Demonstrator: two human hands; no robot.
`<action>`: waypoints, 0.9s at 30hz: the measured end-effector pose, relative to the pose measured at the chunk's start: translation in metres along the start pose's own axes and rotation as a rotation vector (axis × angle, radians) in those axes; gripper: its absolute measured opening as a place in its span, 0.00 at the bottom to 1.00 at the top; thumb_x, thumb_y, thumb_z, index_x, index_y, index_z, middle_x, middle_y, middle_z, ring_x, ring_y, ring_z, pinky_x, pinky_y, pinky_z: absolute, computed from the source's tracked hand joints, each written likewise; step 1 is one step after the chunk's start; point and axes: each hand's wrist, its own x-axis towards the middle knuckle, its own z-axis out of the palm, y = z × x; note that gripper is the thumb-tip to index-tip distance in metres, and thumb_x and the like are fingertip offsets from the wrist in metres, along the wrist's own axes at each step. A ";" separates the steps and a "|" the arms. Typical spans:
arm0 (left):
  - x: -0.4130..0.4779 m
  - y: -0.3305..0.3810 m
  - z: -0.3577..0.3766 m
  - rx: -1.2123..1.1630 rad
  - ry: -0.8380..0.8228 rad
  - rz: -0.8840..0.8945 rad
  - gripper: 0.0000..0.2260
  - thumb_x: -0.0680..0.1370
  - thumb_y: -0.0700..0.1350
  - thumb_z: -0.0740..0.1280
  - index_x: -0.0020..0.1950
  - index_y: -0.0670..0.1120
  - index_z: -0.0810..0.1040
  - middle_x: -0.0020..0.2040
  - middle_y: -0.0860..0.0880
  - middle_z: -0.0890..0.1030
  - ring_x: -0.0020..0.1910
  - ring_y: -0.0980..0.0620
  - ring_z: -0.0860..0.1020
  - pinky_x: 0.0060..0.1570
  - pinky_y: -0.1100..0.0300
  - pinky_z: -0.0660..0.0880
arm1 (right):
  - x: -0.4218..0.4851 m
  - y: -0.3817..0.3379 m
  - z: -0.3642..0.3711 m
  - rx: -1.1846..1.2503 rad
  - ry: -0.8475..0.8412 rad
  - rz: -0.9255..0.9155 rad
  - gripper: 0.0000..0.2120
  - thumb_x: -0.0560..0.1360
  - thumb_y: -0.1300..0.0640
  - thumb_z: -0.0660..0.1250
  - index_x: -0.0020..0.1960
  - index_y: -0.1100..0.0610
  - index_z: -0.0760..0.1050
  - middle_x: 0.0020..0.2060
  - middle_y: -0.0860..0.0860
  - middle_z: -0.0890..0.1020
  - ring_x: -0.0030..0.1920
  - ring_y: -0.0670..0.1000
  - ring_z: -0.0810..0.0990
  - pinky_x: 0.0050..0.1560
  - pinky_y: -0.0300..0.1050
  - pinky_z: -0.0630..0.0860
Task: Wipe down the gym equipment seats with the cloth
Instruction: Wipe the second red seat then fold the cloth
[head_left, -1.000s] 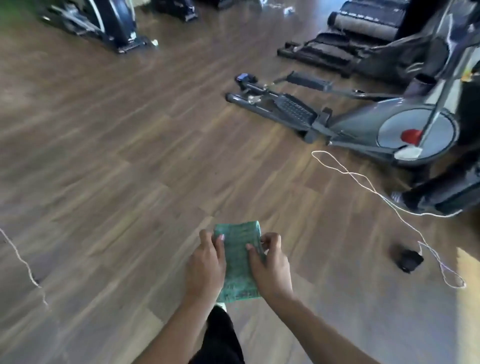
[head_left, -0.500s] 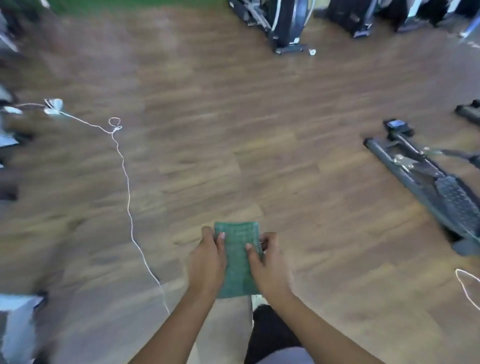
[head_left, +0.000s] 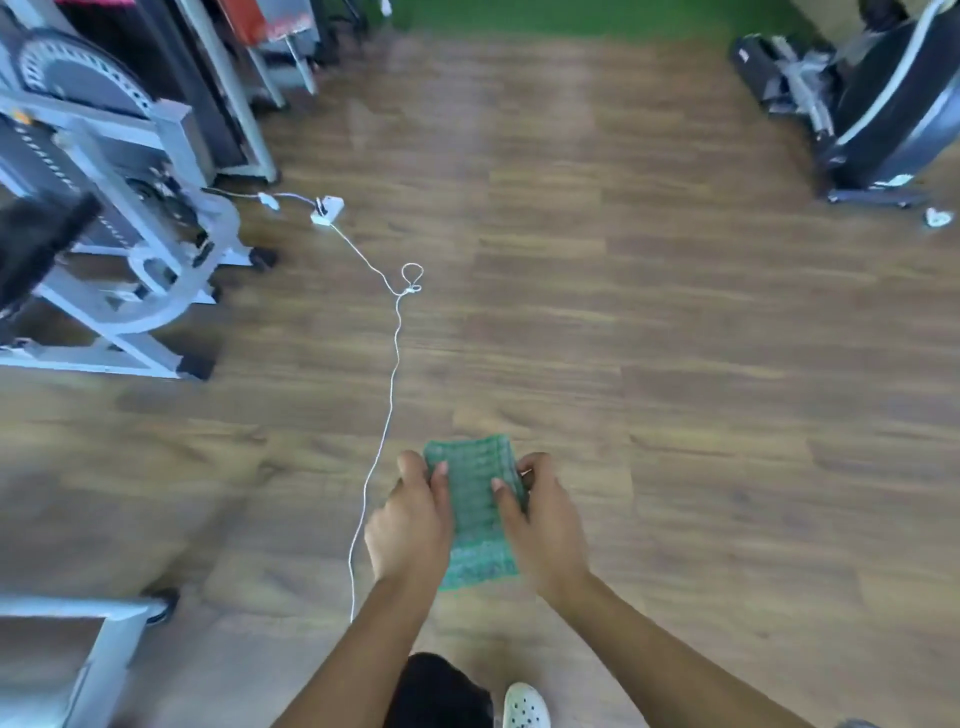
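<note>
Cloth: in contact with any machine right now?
No: the left hand and right hand hold the green cloth over bare wooden floor, apart from the grey machine at left.

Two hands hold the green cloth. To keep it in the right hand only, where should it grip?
Probably mid-length on its long right edge, coming from the right: the cloth is a narrow flat strip, and the right hand pinches there.
</note>
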 end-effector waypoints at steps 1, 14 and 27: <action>0.028 0.001 0.000 -0.012 0.012 -0.018 0.13 0.82 0.53 0.55 0.52 0.43 0.66 0.41 0.41 0.81 0.40 0.36 0.80 0.35 0.51 0.70 | 0.028 -0.010 0.005 -0.005 -0.030 -0.010 0.08 0.78 0.49 0.62 0.51 0.51 0.65 0.38 0.46 0.77 0.34 0.49 0.74 0.33 0.46 0.63; 0.468 0.038 -0.006 -0.034 0.063 -0.039 0.14 0.81 0.54 0.56 0.54 0.43 0.67 0.44 0.41 0.82 0.43 0.34 0.79 0.36 0.51 0.67 | 0.441 -0.159 0.086 0.052 -0.074 -0.063 0.08 0.78 0.50 0.63 0.52 0.50 0.66 0.41 0.46 0.79 0.40 0.51 0.78 0.39 0.49 0.73; 0.896 0.152 0.022 -0.077 0.054 -0.025 0.10 0.82 0.54 0.54 0.49 0.48 0.64 0.42 0.47 0.80 0.43 0.39 0.79 0.36 0.53 0.66 | 0.869 -0.267 0.098 0.086 -0.016 -0.084 0.09 0.78 0.49 0.63 0.55 0.50 0.67 0.44 0.43 0.78 0.45 0.52 0.79 0.45 0.52 0.75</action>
